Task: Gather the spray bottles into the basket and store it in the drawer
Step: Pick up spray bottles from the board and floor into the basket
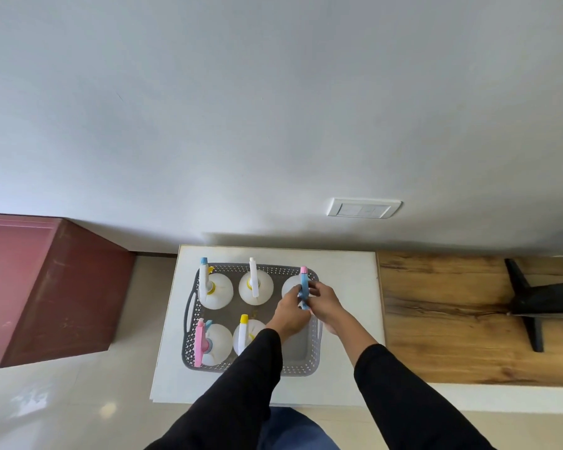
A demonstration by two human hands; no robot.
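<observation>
I have both hands on the blue-and-pink-headed spray bottle [301, 287] at the far right corner of the grey basket [189, 315]: the left hand [290, 315] and the right hand [322, 302] are closed together around its trigger head, setting it upright among the others. I judge this is the gathering step near its end. I count five spray bottles in the basket: three along the far row, two in the near row, all white-bodied and standing. The near right spot looks vacant, though my left sleeve hides part of it. One basket sits on the white table [348, 274]. No bottle is visible outside it. The next move calls for letting go, gripping the basket's side handles, and carrying it level to the drawer, which I cannot identify here.
</observation>
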